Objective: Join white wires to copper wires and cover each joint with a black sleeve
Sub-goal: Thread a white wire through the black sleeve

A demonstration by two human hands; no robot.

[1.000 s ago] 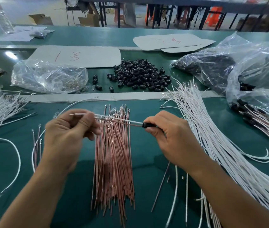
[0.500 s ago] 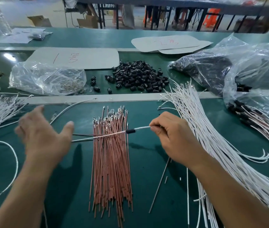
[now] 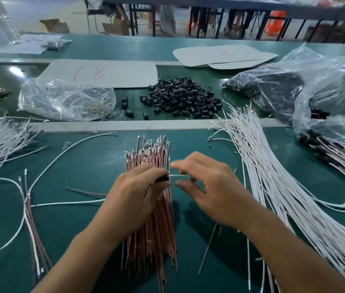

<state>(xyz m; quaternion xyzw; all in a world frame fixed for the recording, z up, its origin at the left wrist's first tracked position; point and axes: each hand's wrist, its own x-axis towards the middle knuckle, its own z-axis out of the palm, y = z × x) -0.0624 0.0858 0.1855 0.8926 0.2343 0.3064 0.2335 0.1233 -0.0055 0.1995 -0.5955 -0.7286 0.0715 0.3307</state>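
While held above the copper wires (image 3: pixel 152 235) | left hand (image 3: pixel 133 197) pinches black sleeve (image 3: pixel 162 179) | white wire (image 3: pixel 177 175) reaches right hand (image 3: pixel 213 191), grip blurred, unclear

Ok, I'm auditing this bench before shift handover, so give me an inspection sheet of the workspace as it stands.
surface: green bench mat, crossed by a pale strip.
job's things: bundle of copper-coloured wires, fan of white wires, heap of small black plastic sleeves.
clutter: clear plastic bags, grey cardboard sheets, stray wires at left.
hands: left hand pinches a black sleeve on a white wire; right hand blurred, grip unclear.
cables: nothing seen beyond the job's wires.
surroundings: brown cardboard boxes, orange stool behind.
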